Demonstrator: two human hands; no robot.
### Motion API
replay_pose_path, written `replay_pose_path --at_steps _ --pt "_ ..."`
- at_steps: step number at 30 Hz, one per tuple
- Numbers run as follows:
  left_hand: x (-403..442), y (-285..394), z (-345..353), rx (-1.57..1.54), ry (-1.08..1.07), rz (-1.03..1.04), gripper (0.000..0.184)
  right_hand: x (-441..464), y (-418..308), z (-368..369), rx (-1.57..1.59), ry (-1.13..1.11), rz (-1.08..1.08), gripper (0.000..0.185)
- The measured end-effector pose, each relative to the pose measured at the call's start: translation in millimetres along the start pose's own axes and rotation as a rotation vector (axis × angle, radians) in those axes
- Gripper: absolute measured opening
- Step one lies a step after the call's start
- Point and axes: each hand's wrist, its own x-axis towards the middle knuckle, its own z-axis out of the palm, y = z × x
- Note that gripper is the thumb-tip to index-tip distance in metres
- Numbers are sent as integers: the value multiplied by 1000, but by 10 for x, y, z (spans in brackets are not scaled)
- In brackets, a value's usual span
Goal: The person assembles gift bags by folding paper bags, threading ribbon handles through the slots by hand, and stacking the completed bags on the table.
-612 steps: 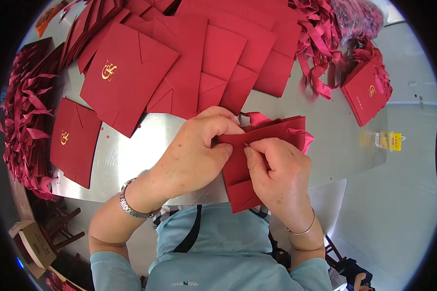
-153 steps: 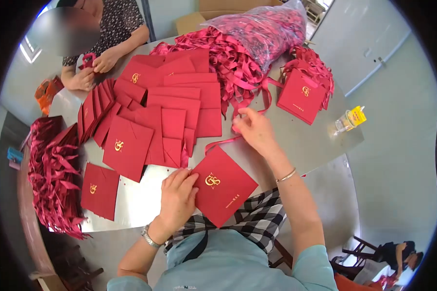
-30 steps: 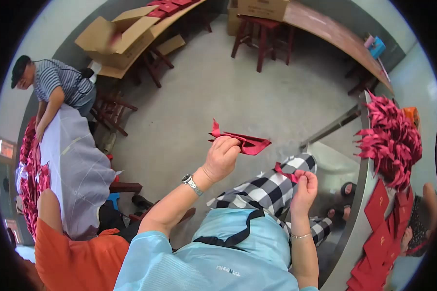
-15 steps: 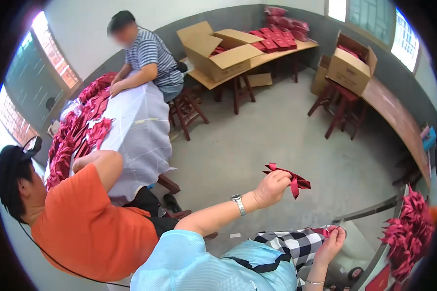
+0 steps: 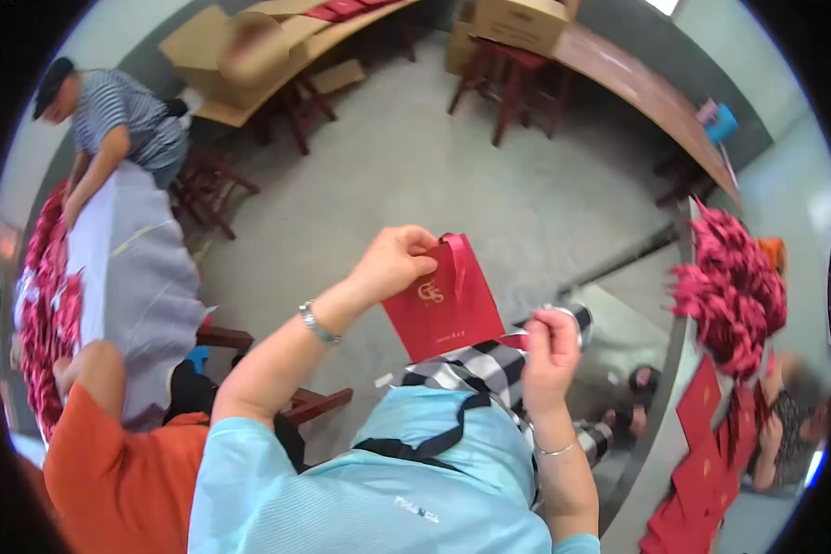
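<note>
My left hand point(image 5: 397, 265) pinches the upper left edge of a small red gift bag point(image 5: 448, 309). The bag hangs slightly tilted over my lap, its front with a gold logo and small lettering turned toward me. A shiny pink-red ribbon point(image 5: 459, 258) loops over its top edge. To the right of the bag, my right hand point(image 5: 552, 355) is closed with thumb and fingers together. What it holds, if anything, is too small to make out. Near its fingers, a bit of red material point(image 5: 517, 342) shows against the black-and-white checked cloth point(image 5: 480, 365) over my lap.
On the right, a table point(image 5: 644, 462) bears a heap of pink-red ribbons point(image 5: 734, 286) and several flat red bags point(image 5: 702, 480). A person in orange point(image 5: 134, 471) sits at my left, and one in stripes point(image 5: 125, 120) leans over a cloth-covered table point(image 5: 138, 268). Cartons point(image 5: 522, 26) and stools stand farther back.
The view has swung right and down. The red bag, seen nearly edge-on before, now faces me, closer to my body. My right hand has shifted up and left, nearer the bag.
</note>
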Motion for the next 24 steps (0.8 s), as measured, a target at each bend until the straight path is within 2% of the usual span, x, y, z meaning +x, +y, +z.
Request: replay_pose_path --at_steps 1,2,3,4,7,13,24 --pt "-7 -3 53 -13 -41 -4 22 10 -111 32 -227 -43 -150 6" --pt "-13 -20 107 -130 -119 -51 23 -17 -181 74 -267 -79 -88 6" --pt "-32 -51 158 -246 -192 -105 23 4 -254 139 -361 -100 -248 8" --pt "-38 -77 207 -358 -252 -145 22 -1 -224 167 -406 -139 -279 9" --pt "-75 -137 330 -371 -314 -236 22 -41 -103 184 -592 -190 -287 11" --pt "-72 -334 410 -490 -483 -357 22 -129 -1 138 -675 -225 -227 7" --pt "-65 -223 464 -432 -544 -314 17 -72 34 154 -751 -143 -233 8"
